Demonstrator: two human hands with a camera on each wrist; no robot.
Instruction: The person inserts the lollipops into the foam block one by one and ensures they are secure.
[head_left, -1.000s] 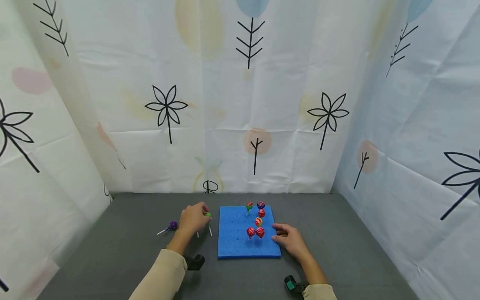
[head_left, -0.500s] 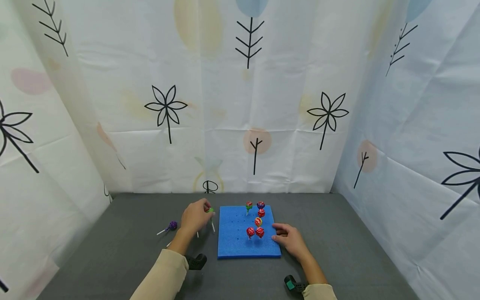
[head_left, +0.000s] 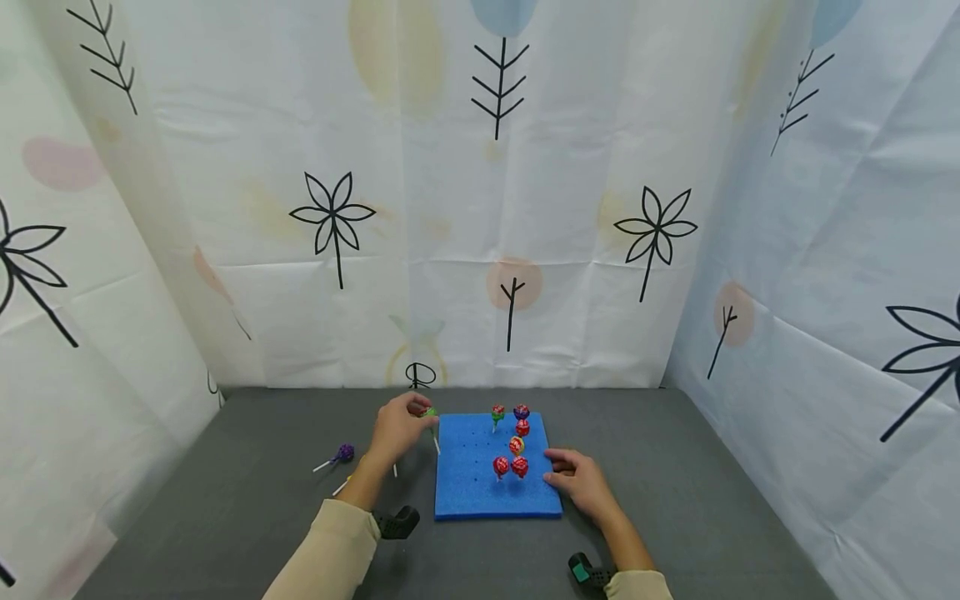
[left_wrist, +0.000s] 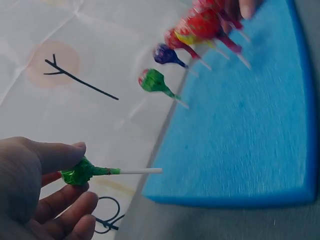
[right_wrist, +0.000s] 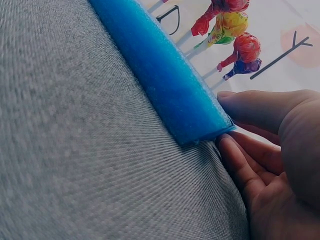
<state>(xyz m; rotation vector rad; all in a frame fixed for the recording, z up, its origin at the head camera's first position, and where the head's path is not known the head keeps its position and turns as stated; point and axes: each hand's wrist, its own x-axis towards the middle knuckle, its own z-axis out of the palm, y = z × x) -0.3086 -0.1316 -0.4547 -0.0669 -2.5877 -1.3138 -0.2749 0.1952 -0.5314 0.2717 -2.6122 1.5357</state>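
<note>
My left hand (head_left: pixel 400 429) pinches a lollipop (left_wrist: pixel 77 172) by its green-wrapped head, between thumb and fingers. Its white stick points toward the left edge of the blue foam board (head_left: pixel 461 496), and in the head view overlaps that edge. My right hand (head_left: pixel 581 479) rests its fingertips against the board's right edge, also seen close up in the right wrist view. Several lollipops stand upright in the board: a green-and-red one (head_left: pixel 498 413), a purple one (head_left: pixel 522 412), a yellow-and-red one (head_left: pixel 517 446) and red ones, including one at the front (head_left: pixel 501 467). Small holes dot the board's left half.
A purple lollipop (head_left: pixel 343 453) lies on the grey table (head_left: pixel 247 500) to the left. Beside my left forearm shows another white stick (head_left: pixel 341 486), partly hidden, and one more stick (head_left: pixel 395 470) sits just right of that wrist. A patterned cloth (head_left: pixel 450 208) hangs behind.
My left hand has lifted the green lollipop from the table and carried it right and away, up to the board's left edge. My right hand has stayed where it was.
</note>
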